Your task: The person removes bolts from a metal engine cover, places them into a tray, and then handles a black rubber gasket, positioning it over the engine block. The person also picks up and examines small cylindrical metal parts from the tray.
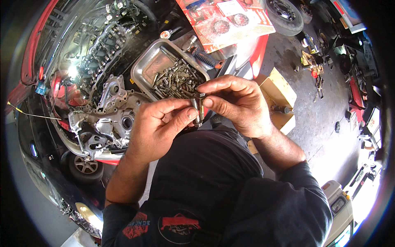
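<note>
My left hand (153,128) pinches a metal bolt (196,108) between thumb and forefinger, in front of my torso. Close against it is a second bolt (202,108), its upper end gripped by the thumb and forefinger of my right hand (245,108). The two bolts stand side by side, roughly upright, and seem to touch. Just beyond my hands lies a rectangular metal tray (139,71) with many loose bolts (175,80) heaped in it. My fingers cover the tray's near corner.
Left of the tray rests a cast aluminium engine cover (117,119); behind it, an open engine (96,57) fills the car's bay. A red packaged parts set (226,24) lies beyond the tray, near a ratchet-like tool (203,57). On the right are a cardboard box (282,92) and a wheel (284,16).
</note>
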Tool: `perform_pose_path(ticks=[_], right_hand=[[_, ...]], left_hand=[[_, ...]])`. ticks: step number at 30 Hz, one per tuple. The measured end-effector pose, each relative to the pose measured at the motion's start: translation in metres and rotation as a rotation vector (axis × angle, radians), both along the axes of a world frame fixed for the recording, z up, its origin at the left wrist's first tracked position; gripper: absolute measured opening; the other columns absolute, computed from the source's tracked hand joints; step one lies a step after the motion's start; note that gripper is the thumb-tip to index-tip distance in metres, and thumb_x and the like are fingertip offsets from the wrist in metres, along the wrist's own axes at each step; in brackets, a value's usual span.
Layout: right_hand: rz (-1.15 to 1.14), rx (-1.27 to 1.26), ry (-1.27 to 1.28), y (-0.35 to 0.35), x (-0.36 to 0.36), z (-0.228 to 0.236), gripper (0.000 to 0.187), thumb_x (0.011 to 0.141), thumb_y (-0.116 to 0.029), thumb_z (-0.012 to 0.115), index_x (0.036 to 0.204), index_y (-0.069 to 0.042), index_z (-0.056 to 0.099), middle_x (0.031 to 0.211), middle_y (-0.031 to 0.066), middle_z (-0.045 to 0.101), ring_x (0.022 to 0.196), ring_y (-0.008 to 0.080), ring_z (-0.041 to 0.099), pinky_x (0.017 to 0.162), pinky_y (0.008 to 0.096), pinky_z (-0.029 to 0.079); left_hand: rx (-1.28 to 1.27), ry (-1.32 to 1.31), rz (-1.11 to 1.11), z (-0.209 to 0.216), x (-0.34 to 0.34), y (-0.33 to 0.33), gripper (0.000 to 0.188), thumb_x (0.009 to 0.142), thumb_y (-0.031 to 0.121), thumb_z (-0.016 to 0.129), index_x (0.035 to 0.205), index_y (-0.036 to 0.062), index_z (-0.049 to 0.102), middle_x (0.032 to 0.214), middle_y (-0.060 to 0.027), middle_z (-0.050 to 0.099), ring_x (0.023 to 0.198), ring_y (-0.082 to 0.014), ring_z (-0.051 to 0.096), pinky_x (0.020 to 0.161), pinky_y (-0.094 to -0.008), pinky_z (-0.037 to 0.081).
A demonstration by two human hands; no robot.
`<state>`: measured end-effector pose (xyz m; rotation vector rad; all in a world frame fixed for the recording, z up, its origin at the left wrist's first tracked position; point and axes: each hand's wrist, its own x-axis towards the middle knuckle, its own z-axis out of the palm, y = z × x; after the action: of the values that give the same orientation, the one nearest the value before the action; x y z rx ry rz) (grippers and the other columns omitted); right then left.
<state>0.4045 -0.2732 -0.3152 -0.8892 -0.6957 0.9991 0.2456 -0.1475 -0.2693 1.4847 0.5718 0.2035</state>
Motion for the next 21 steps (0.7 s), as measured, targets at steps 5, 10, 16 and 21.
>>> perform_pose_path(ticks=[5, 10, 16, 21], right_hand=[[-0.044, -0.002, -0.037, -0.002, -0.0036, -0.0001, 0.022, 0.088, 0.001, 0.069, 0.11, 0.0, 0.068, 0.101, 0.0073, 0.067, 0.093, 0.012, 0.064, 0.084, 0.026, 0.053], [-0.05, 0.024, 0.005, -0.0016, -0.0042, -0.0017, 0.022, 0.088, 0.0, 0.069, 0.11, 0.0, 0.069, 0.098, 0.0062, 0.066, 0.09, 0.011, 0.063, 0.081, 0.0245, 0.052], [-0.037, 0.004, 0.051, -0.0027, -0.0057, 0.0001, 0.021, 0.088, 0.001, 0.068, 0.109, 0.0, 0.069, 0.098, 0.0058, 0.066, 0.091, 0.011, 0.063, 0.082, 0.0245, 0.052], [-0.059, 0.058, 0.015, -0.0015, -0.0019, -0.0039, 0.02, 0.088, 0.001, 0.068, 0.108, 0.0, 0.068, 0.102, 0.0064, 0.067, 0.089, 0.0108, 0.063, 0.083, 0.025, 0.051]], left_hand=[[0.022, -0.014, -0.015, 0.0002, 0.0024, -0.0019, 0.02, 0.094, 0.008, 0.064, 0.108, -0.0068, 0.065, 0.089, -0.008, 0.071, 0.077, -0.0071, 0.065, 0.067, -0.0201, 0.052], [0.031, -0.033, -0.004, -0.0008, 0.0033, -0.0058, 0.02, 0.095, 0.007, 0.063, 0.108, -0.0074, 0.065, 0.088, -0.0068, 0.07, 0.076, -0.0064, 0.063, 0.067, -0.02, 0.051], [-0.003, 0.026, -0.05, 0.0008, 0.0015, -0.0024, 0.023, 0.097, 0.012, 0.06, 0.112, -0.0063, 0.064, 0.092, -0.0075, 0.069, 0.079, -0.0094, 0.063, 0.071, -0.0225, 0.052], [-0.002, 0.007, -0.012, 0.0028, 0.004, -0.0062, 0.021, 0.097, 0.011, 0.06, 0.11, -0.0053, 0.065, 0.088, -0.0049, 0.069, 0.077, -0.0064, 0.062, 0.067, -0.0196, 0.05]])
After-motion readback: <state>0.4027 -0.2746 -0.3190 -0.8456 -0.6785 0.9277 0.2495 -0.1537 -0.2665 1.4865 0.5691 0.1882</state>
